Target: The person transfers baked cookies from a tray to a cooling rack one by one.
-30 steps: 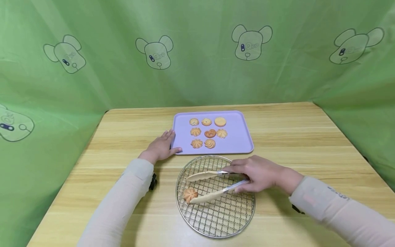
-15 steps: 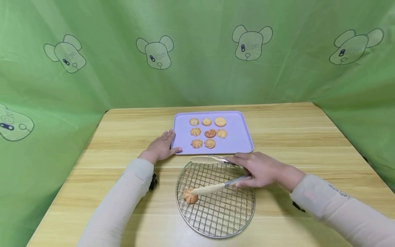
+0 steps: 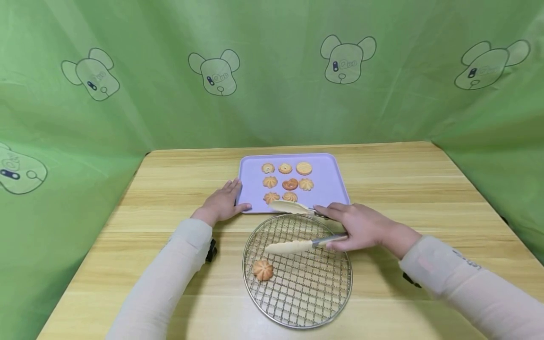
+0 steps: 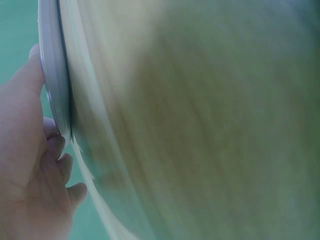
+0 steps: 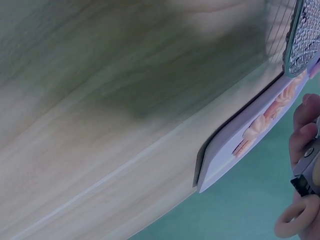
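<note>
My right hand [image 3: 363,225] grips a pair of tongs [image 3: 293,246] with cream tips. The tongs stand spread wide with nothing between their tips. Their far tip overlaps the front rim of a lilac tray [image 3: 250,170], and their near tip is over a round wire rack [image 3: 314,307]. One fluted cookie [image 3: 263,270] lies on the rack's left side, apart from the tongs. At the tray's front left corner rests my left hand [image 3: 221,200], fingers along the side edge and thumb on the front edge. In the right wrist view the tongs' ring [image 5: 297,215] shows beside curled fingers.
Several cookies lie in rows on the tray, among them a pretzel-shaped cookie [image 3: 290,184] and a round ridged cookie [image 3: 303,168]. The wooden table [image 3: 395,179] carries tray and rack. A green cloth [image 3: 276,118] with bear heads hangs behind and at both sides.
The tongs have spread wider and moved away from me toward the tray, their near tip leaving the cookie on the rack. The left hand and the tray keep their places.
</note>
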Available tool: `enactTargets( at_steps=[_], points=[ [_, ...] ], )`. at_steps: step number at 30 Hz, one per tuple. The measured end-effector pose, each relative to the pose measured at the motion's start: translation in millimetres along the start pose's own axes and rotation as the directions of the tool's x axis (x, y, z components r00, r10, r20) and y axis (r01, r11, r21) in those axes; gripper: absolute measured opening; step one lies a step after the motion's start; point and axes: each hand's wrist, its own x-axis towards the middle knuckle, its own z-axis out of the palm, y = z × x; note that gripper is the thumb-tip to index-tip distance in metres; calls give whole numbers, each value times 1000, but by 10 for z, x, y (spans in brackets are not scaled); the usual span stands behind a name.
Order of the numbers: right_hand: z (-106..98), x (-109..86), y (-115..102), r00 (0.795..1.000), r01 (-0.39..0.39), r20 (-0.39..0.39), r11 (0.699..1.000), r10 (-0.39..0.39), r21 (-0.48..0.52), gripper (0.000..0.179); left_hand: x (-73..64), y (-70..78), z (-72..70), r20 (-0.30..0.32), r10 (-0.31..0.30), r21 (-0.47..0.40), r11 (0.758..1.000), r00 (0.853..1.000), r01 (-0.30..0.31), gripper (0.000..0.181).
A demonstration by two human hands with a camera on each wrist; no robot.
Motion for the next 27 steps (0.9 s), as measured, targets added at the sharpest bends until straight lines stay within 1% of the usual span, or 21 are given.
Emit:
enactTargets(
  at_steps=[8,10,14,18,27],
  points=[
    [-31,7,82,997,-71,-22,997,71,-34,87,-5,9,-2,-5,-5,-15,1000,1000,5,86],
    [-47,7,102,995,-101,-20,994,100,-34,88,-2,3,4,-10,-5,-16,1000,1000,4,86],
    [-71,4,146,986,-168,-7,985,168,-45,92,6,-8,17,-14,-2,-14,1000,1000,2,86],
    [-82,1,191,975,-223,-7,974,223,-32,95,7,-12,23,-7,-7,-11,1000,1000,7,87],
    [-67,3,304,958,-285,-14,958,285,-41,100,5,-10,19,-7,-10,-23,1000,1000,10,87]
  ],
)
